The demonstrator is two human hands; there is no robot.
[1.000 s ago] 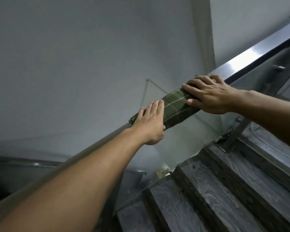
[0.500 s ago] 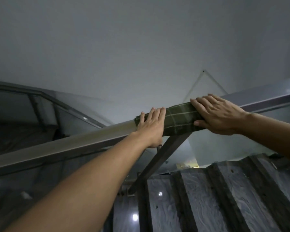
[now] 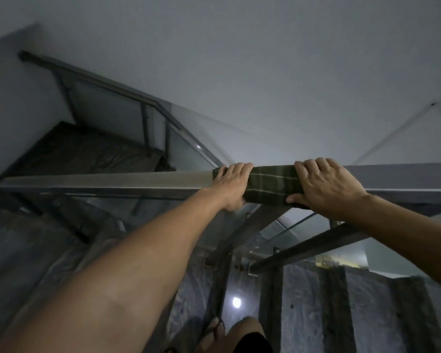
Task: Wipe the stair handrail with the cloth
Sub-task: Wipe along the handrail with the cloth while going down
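A dark green checked cloth (image 3: 274, 184) is wrapped over the flat metal handrail (image 3: 112, 180), which runs level across the middle of the view. My left hand (image 3: 231, 186) presses on the cloth's left end, fingers curled over the rail's far edge. My right hand (image 3: 326, 188) grips the cloth's right end, thumb under the near edge. Only a short stretch of cloth shows between the two hands.
Glass panels (image 3: 189, 149) and slanted metal posts (image 3: 242, 233) stand under the rail. A lower flight with its own rail (image 3: 92, 77) descends at the left. Grey marbled steps (image 3: 367, 314) lie at the bottom right, my foot (image 3: 214, 332) on one. A plain wall fills the top.
My view has swung down and left, so the rail now looks level and the lower flight shows. Both hands keep their hold on the cloth, which has slid down the rail past the post.
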